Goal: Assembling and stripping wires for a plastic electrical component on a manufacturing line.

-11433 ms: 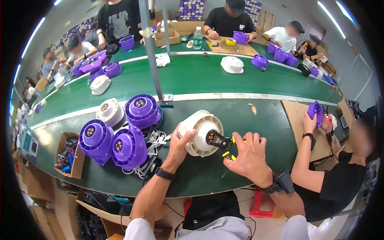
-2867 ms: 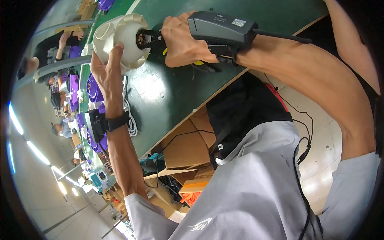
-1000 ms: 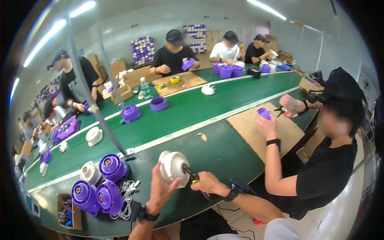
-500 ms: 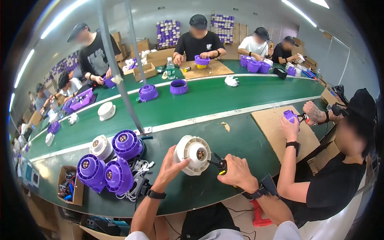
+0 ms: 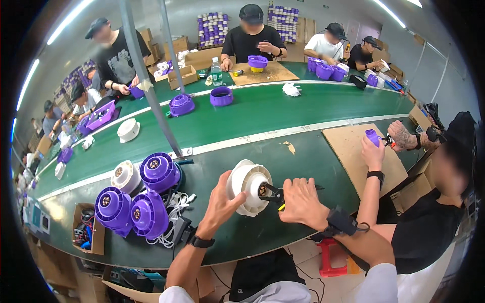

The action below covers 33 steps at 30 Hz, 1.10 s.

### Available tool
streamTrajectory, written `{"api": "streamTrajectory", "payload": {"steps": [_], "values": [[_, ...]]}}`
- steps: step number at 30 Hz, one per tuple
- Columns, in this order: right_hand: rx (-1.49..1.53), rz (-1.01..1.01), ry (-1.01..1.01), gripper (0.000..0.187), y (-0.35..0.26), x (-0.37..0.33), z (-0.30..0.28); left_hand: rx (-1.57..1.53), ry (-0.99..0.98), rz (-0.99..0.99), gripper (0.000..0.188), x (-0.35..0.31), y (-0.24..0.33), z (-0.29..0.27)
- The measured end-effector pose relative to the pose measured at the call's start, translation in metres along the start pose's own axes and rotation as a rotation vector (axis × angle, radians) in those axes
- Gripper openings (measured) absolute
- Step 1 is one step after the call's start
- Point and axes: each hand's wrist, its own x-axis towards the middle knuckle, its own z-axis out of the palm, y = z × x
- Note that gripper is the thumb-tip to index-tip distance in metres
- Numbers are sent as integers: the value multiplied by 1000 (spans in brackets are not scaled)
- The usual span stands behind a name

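Your left hand [image 5: 222,199] grips a white round housing [image 5: 247,189] from its left side, thumb lying over the near face, fingers mostly hidden behind the rim. Your right hand [image 5: 303,204] is wrapped round a pair of black pliers [image 5: 274,196], a bit of yellow handle showing below the fingers. Plier tips sit at the copper-coloured centre [image 5: 262,190] of the housing; whether they pinch anything there, cannot tell.

Housing is held up over the near side of the green worktable [image 5: 303,161], between your two hands, its finned face tilted toward the right.

Left of your left hand: a cluster of three purple housings [image 5: 150,214] with a white one [image 5: 126,177] at the far side. White cables [image 5: 177,209] lie just right of the cluster. Further left, near the table edge, an open cardboard box [image 5: 99,237] of small parts.

To your right, a co-worker in black [image 5: 419,222] holds a purple piece [image 5: 373,137] above a brown board [image 5: 353,151].

Beyond the table, a green belt [image 5: 252,113] carries a purple ring [image 5: 221,96], a purple housing [image 5: 182,105] and, further left, a white piece [image 5: 129,131]. A grey post [image 5: 146,91] stands at the table's far edge.
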Motion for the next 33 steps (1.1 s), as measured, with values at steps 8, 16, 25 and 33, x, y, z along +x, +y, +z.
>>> {"api": "streamTrajectory", "payload": {"steps": [8, 16, 25, 33], "values": [[-228, -124, 12, 37, 9, 18, 4, 197, -6, 92, 68, 12, 18, 2], [-168, -113, 115, 36, 9, 19, 20, 291, -22, 104, 68, 25, 23, -1], [-100, -115, 89, 42, -9, 28, 22, 665, -420, -239, 61, 88, 58, -21], [338, 13, -22, 44, -24, -4, 39, 329, 261, 324, 65, 7, 27, 1]]}}
